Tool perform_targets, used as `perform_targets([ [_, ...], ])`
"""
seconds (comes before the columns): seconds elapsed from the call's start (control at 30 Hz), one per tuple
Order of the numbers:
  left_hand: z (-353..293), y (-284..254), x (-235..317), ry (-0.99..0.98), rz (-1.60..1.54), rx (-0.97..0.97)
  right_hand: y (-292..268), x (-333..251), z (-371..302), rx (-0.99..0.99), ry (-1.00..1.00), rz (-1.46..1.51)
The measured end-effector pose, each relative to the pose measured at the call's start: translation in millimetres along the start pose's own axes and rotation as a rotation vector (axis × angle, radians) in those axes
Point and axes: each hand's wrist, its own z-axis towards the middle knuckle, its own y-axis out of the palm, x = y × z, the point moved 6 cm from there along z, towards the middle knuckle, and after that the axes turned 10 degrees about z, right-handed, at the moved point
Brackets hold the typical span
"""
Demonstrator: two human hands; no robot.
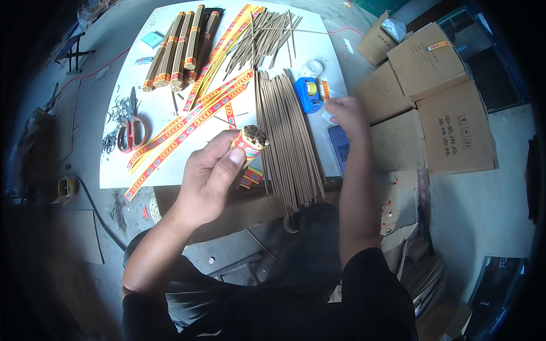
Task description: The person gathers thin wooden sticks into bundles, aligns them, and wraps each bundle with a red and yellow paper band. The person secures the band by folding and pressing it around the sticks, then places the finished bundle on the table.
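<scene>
A loose pile of incense sticks [287, 142] lies lengthwise on the white tabletop [165, 34], beside 1 blue tape dispenser [309, 94], 1 pair of scissors [132, 125] and 4 finished bundles [179, 51]. The left hand [207, 176] fingers clamp 1 wrapped bundle [250, 142], end toward the camera. The right hand [346, 113] fingers are curled near the dispenser; grip unclear.

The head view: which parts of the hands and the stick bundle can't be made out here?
- Left hand: its palm and fingers cover the lower length of the wrapped bundle.
- Right hand: seen from behind; its fingertips and whatever they touch beside the blue tape dispenser are hidden.
- Phone: partly under the right forearm.
</scene>
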Motion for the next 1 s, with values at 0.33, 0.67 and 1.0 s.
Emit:
perform_targets([
  [0.33,1,2,-3,-0.028,0.187,0.033,72,-142,-191,-0.513,-0.586,0.456],
  [0.67,-3,-1,2,0.166,0.483,0.229,91,-153,-204,-0.325,-0.913,0.079],
  [1.0,-3,2,9,0.161,0.618,0.227,95,-153,-214,-0.179,-0.956,-0.021],
])
